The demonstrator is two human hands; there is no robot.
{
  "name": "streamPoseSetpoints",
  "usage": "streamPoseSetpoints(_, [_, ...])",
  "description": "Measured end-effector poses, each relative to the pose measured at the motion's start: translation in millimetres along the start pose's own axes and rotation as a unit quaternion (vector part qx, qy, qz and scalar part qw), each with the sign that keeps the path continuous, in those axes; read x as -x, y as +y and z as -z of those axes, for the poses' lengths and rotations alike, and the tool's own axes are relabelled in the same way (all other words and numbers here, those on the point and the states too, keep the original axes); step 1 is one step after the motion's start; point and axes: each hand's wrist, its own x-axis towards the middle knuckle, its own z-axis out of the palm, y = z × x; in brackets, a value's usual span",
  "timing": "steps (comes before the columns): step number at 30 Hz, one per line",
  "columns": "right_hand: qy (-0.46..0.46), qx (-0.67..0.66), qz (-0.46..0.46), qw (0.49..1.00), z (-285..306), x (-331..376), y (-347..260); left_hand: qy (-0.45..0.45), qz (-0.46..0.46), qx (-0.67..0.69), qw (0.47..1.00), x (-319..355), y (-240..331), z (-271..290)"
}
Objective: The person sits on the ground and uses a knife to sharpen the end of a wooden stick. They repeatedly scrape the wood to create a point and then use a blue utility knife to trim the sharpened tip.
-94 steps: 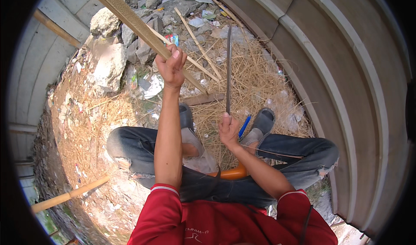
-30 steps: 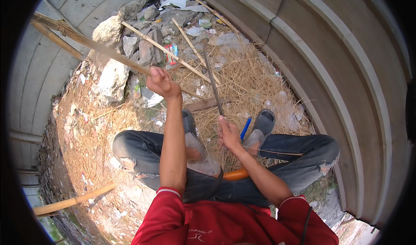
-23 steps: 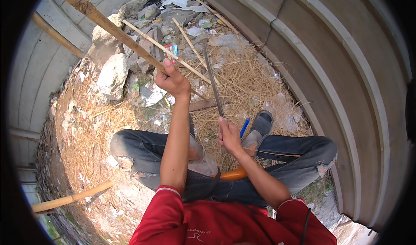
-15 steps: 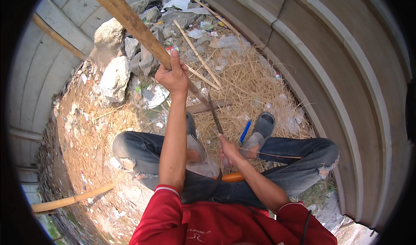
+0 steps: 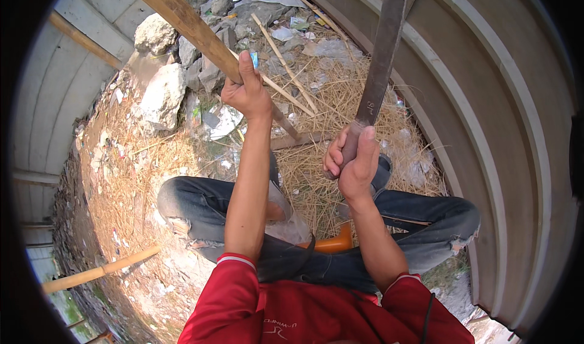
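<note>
The left hand (image 5: 246, 91) is clenched around a pole (image 5: 194, 30), a thick length of pale wood that slants from the upper left edge of the view down past the fist, its lower end reaching the straw (image 5: 340, 109) on the ground. The thumb points up along the wood. The right hand (image 5: 353, 161) is clenched on the handle of a blade (image 5: 383, 52), a long dark strip of metal that rises from the fist toward the top edge, tilted slightly to the right. The two fists are near each other but apart, the pole to the left of the blade.

Below them the person sits with knees bent, in grey jeans (image 5: 420, 222) and a red top (image 5: 304, 313); an orange piece (image 5: 331, 243) shows between the legs. The ground (image 5: 121, 179) is bare earth strewn with straw, thin sticks (image 5: 283, 64) and scraps of litter. Pale rocks (image 5: 161, 94) lie at the upper left, just beside the pole. A second pole (image 5: 97, 274) lies on the ground at the lower left. Curved corrugated sheeting (image 5: 505, 131) stands along the right side.
</note>
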Motion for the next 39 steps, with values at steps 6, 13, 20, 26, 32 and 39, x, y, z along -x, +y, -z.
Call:
streamPoseSetpoints(6, [0.094,0.194,-0.464,0.859,106.9,70.2,139.4,0.024,0.001,-0.013,1.0,-6.0,0.9,-7.4])
streamPoseSetpoints(13, [0.019,0.118,-0.256,0.959,46.3,16.7,78.9,0.056,0.005,0.01,0.998,-15.1,-0.4,9.3])
streamPoseSetpoints(20, [0.065,0.194,-0.116,0.972,103.0,51.6,174.0,0.062,0.003,-0.014,0.998,-13.1,6.9,15.5])
streamPoseSetpoints(26, [0.157,0.182,-0.349,0.906,108.4,48.0,154.3,0.062,0.001,-0.005,0.998,-24.4,11.1,40.5])
streamPoseSetpoints(32, [0.073,0.237,0.014,0.969,66.5,-6.8,119.6,0.067,-0.002,-0.006,0.998,-24.8,12.8,52.0])
streamPoseSetpoints(39, [0.094,0.326,-0.431,0.836,141.6,73.9,200.6,-0.01,0.0,0.047,0.999,-16.3,16.2,42.6])
